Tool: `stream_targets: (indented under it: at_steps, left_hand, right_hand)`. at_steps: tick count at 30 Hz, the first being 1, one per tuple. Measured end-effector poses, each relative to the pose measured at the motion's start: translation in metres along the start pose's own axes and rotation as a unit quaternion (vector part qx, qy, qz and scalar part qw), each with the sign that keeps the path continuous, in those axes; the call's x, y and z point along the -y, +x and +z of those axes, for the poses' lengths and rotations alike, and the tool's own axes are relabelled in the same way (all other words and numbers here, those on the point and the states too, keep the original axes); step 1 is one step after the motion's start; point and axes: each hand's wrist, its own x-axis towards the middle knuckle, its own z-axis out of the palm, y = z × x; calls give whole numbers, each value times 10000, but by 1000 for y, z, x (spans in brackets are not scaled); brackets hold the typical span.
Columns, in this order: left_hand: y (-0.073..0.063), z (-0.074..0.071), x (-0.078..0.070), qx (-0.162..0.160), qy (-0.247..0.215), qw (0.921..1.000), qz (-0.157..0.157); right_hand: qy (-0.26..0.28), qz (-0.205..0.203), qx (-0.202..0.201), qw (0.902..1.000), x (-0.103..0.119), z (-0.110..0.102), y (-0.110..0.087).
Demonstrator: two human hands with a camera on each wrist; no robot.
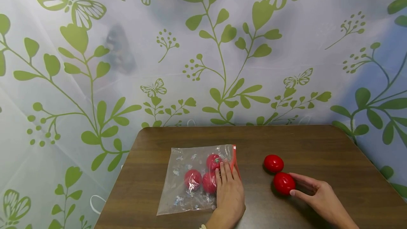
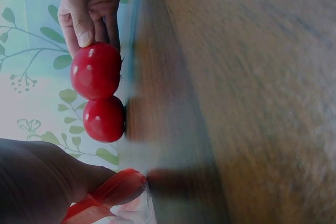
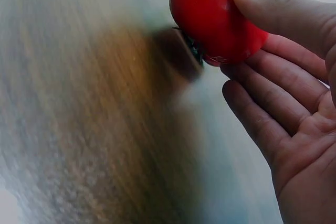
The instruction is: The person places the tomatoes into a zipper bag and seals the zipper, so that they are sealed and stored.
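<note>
While the right hand (image 1: 318,194) pinches the nearer tomato (image 1: 284,183) between thumb and fingers, the clear zip bag (image 1: 187,163) lies at nine o'clock from it on the desk (image 1: 318,144), red-edged mouth toward three o'clock (the left hand (image 1: 229,193), fingers straight, rests there).

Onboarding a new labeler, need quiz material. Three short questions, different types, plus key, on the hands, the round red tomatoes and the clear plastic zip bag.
1. Count: how many round red tomatoes show inside the clear plastic zip bag?

2. True or false: the left hand rests on the bag.

3. Multiple choice: what does the right hand hold?
A) the bag's red strip
B) the loose tomato nearer the person
C) the loose tomato farther from the person

Key: 1. Three. 2. True. 3. B.
</note>
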Motion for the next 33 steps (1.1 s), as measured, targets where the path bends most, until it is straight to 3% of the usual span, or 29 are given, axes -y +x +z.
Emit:
stream_targets:
  at_steps: [12, 21, 33]
  left_hand:
    - [-1, 0, 0, -53, -4, 10000, -6]
    - [-2, -2, 0, -79, 39, 10000, 7]
    - [-2, 0, 0, -179, 138, 9997, -10]
  right_hand:
    - [243, -480, -29, 9985, 11, 0, -2]
    - [302, -333, 72, 9990, 17, 3, 1]
    - [438, -677, 39, 9967, 33, 16, 10]
